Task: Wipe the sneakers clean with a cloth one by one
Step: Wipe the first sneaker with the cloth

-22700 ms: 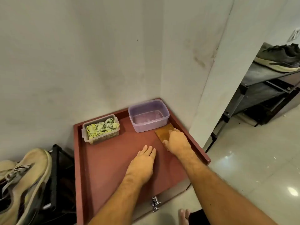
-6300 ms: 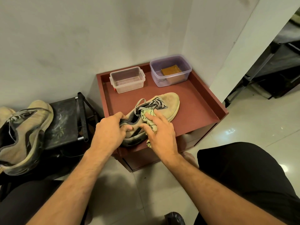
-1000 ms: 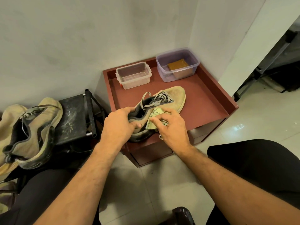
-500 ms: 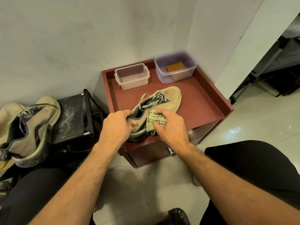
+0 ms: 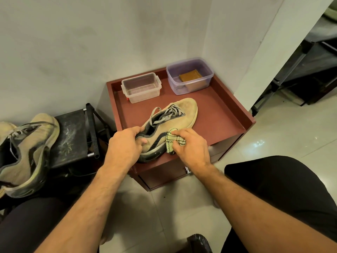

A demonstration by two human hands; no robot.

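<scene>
Sneaker (image 5: 175,117) (on the red tray (image 5: 228,114)): left hand (image 5: 125,145) grips its heel, right hand (image 5: 191,145) pinches cloth (image 5: 172,138).

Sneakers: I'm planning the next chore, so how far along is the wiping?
Done: nothing looks finished. In hand: the left hand grips the heel of the sneaker on the red tray, and the right hand presses the cloth to its side. Left: the second sneaker on the black rack, untouched.
</scene>
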